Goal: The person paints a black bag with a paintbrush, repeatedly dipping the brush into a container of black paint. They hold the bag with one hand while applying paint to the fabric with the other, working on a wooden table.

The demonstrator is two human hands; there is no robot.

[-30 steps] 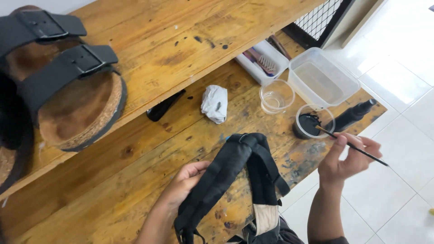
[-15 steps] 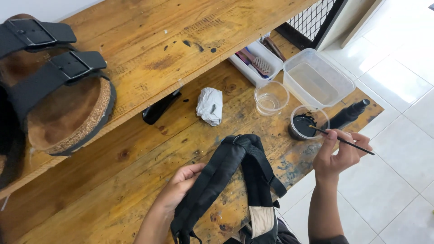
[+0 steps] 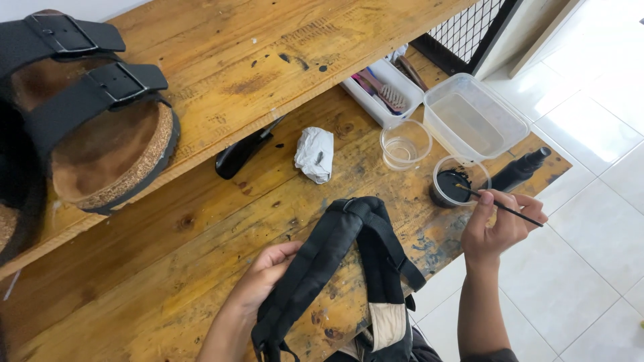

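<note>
— Pinching that thin brush (image 3: 500, 204) in your right hand (image 3: 495, 228), fingers curled tight round the handle, you've got its tip dipped in the small cup of black liquid (image 3: 455, 182) at the right end of the bench.

— And my left hand (image 3: 265, 278)?

— It lies half open on the near side, fingers loosely curved against the black strap (image 3: 315, 268), steadying it more than gripping; I can't quite tell whether the thumb is tucked under it. The strap runs from your lap up onto the wooden bench (image 3: 168, 268), just left of the cup.

— What could go wrong?

— I'd say a drip. A loaded tip carried across could spot the wood or the pale patch (image 3: 388, 322) low on the strap. The cup also sits close to the bench's right edge, so a nudge from your wrist could tip it onto the floor tiles (image 3: 590, 268).

— Anything else near?

— An empty clear cup (image 3: 404, 143) and a clear tub (image 3: 476, 119) just beyond, a crumpled white rag (image 3: 315, 154) to the left, and a cork-soled sandal (image 3: 100, 134) far left on the shelf.
</note>
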